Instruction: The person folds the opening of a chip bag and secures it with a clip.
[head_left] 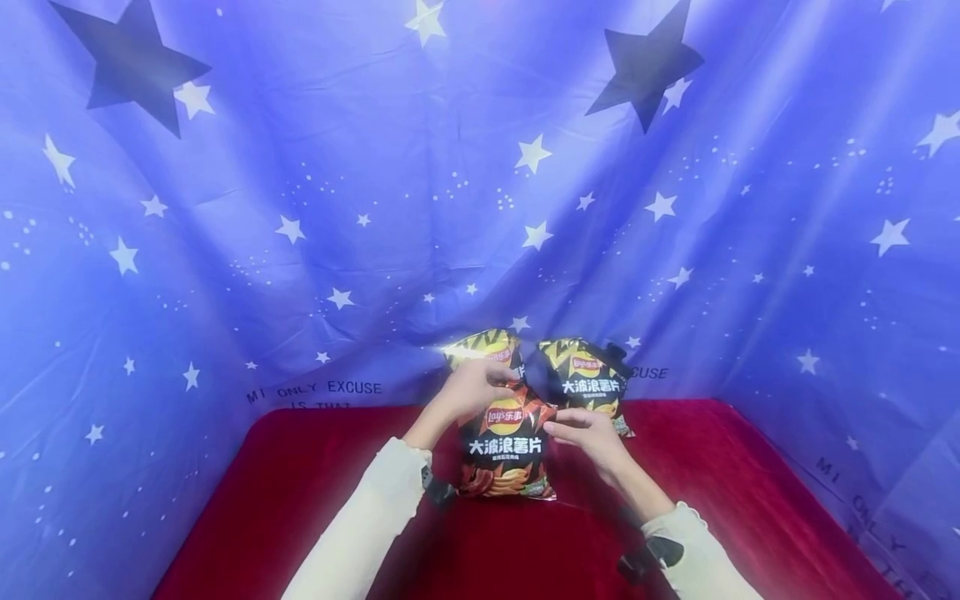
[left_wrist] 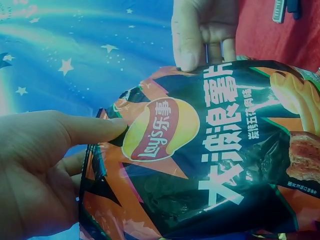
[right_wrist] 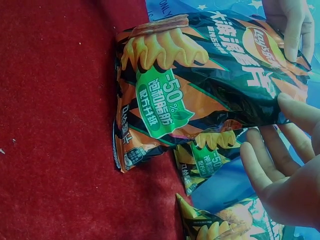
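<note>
A black and orange chip bag point(head_left: 504, 446) with a Lay's logo is held upright, front outward, above the red cloth or touching it; I cannot tell which. My left hand point(head_left: 480, 390) pinches its top edge, the thumb lying on the front near the logo in the left wrist view. At the bag's right side is my right hand point(head_left: 592, 437). Its thumb point(right_wrist: 299, 111) presses the front near the side edge, with fingers partly behind. Behind the held bag stands a black and yellow chip bag point(head_left: 487, 343), partly covered. Another yellow and black chip bag point(head_left: 583, 383) stands to its right.
A red velvety cloth point(head_left: 337, 508) covers the table. Blue fabric with printed stars point(head_left: 420, 275) hangs behind it and at both sides. A dark object point(head_left: 615, 357) shows beside the right-hand bag's top corner. Dark wrist devices point(head_left: 637, 562) sit on the forearms.
</note>
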